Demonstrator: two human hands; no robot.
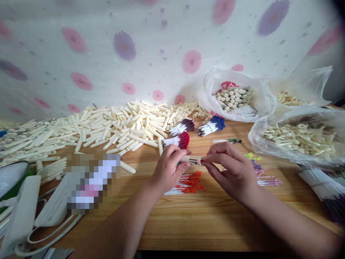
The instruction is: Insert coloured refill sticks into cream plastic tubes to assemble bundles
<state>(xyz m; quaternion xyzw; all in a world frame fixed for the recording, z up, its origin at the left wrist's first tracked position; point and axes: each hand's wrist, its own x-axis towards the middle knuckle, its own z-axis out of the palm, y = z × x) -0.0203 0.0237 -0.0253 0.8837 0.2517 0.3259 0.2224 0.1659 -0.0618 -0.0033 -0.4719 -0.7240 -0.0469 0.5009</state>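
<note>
My left hand [171, 166] is closed round a short cream slotted pen sleeve [193, 159], held level above the table. Through its slots, dark and coloured strips show. At the sleeve's right end, my right hand [234, 168] pinches a pen refill, of which only a bit of red shows between the fingertips. Under the hands lie loose white refills with orange ends [188, 182]. Just behind are banded bundles of refills with red ends [178, 141], dark purple ends [182, 126] and blue ends [212, 126].
Cream pen barrels [129, 126] are heaped along the wall. Plastic bags hold pen parts [234, 97] and cream pieces [299, 138] at right. Refills with pink ends [269, 181] lie beyond my right wrist; a purple-ended bundle [323, 187] lies far right. White cables and devices [23, 212] crowd the left.
</note>
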